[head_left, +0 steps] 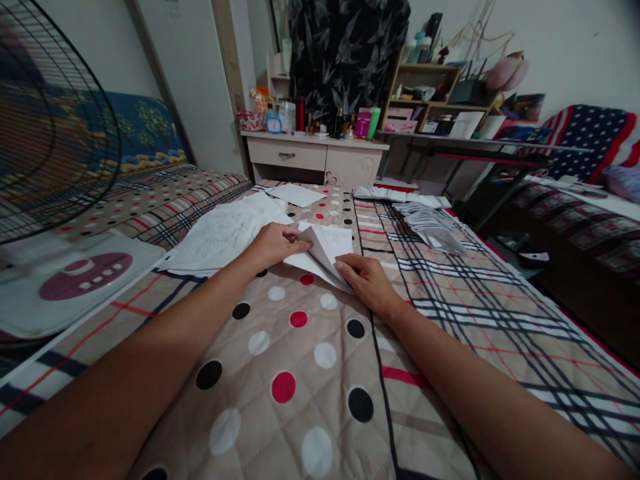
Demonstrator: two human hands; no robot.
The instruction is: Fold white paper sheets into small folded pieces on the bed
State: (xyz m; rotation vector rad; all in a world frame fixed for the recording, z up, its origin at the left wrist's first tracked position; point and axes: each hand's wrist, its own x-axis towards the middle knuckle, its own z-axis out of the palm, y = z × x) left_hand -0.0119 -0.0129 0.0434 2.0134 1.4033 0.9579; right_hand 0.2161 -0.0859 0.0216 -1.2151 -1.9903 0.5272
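Observation:
My left hand (279, 244) pinches the left side of a white sheet of paper (321, 252), which is bent up in a fold. On the paper's right edge, near the front corner, my right hand (367, 280) grips it between thumb and fingers. Behind the fold lies a part with faint printed or written lines; whether it is the same sheet I cannot tell. Left of my left hand, a spread pile of papers (220, 230) with writing rests on the dotted bedspread (295, 347). Another loose sheet (296, 195) lies farther back.
A stack of folded paper strips (430, 227) sits at the right, with a long white bundle (400, 196) behind it. At the left stand a fan (55, 120) and a white and purple appliance (75, 280). A cabinet (310, 157) closes off the far end.

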